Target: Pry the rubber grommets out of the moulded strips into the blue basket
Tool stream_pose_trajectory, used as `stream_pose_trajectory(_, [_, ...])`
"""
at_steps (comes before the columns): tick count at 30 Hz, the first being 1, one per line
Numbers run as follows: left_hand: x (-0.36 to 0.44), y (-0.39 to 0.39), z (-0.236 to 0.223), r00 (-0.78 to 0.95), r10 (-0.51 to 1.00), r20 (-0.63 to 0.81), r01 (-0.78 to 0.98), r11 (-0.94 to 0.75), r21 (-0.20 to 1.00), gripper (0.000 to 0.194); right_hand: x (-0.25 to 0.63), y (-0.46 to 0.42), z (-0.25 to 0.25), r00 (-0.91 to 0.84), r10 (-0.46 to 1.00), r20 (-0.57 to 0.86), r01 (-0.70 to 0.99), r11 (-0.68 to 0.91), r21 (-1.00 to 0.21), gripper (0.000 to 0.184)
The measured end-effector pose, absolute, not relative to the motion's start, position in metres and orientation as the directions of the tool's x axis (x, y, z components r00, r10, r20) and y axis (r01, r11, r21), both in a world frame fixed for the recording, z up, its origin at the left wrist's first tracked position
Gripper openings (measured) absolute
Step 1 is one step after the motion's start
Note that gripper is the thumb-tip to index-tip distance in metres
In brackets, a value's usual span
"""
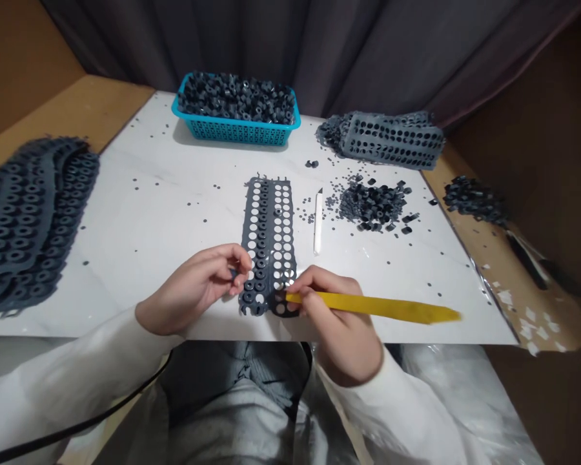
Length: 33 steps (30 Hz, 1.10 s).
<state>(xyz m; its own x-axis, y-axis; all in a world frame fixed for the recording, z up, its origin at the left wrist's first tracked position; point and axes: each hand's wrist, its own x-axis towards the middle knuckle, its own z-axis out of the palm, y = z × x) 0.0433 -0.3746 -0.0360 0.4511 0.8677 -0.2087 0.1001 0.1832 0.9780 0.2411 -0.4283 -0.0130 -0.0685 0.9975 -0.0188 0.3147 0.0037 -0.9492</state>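
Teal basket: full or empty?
Full: small dark rubber-like pieces heap up to the rim of the teal basket.

cut off | left edge | sheet stack [22, 226] | black cord [72, 428]

Bench [169, 252]: smooth white surface with a faint gloss. Basket [242, 132], toward the far edge: turquoise plastic, slightly shiny. Perforated sheet [270, 242], near edge: dark, matt, rubber-like, ragged-rimmed. Tool in the right hand [339, 329]: flat, yellow, smooth [392, 307]. Curtain [252, 39] beyond the far edge: dark, softly folded cloth.
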Motion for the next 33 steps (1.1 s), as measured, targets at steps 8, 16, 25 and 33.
stream_pose_trajectory(8, [0.034, -0.383, -0.041, 0.537, 0.843, 0.029, 0.517, -0.356, 0.779, 0.009, 0.236, -0.414, -0.024, -0.197, 0.976, -0.095, 0.243, -0.045, -0.969, 0.017])
stream_pose_trajectory(16, [0.029, -0.392, -0.048, 0.683, 0.724, 0.097, 0.483, -0.547, 0.684, 0.013, 0.224, -0.422, -0.054, -0.213, 0.976, -0.032, 0.289, 0.032, -0.957, 0.017])
stream_pose_trajectory(25, [0.033, -0.396, -0.041, 0.724, 0.689, -0.015, 0.617, -0.638, 0.461, 0.013, 0.219, -0.423, -0.049, -0.192, 0.981, -0.04, 0.386, 0.038, -0.922, 0.017])
stream_pose_trajectory(33, [0.041, -0.405, -0.042, 0.833, 0.547, 0.082, 0.548, -0.837, 0.012, 0.022, 0.216, -0.42, -0.048, -0.211, 0.977, -0.025, 0.451, 0.074, -0.889, 0.019])
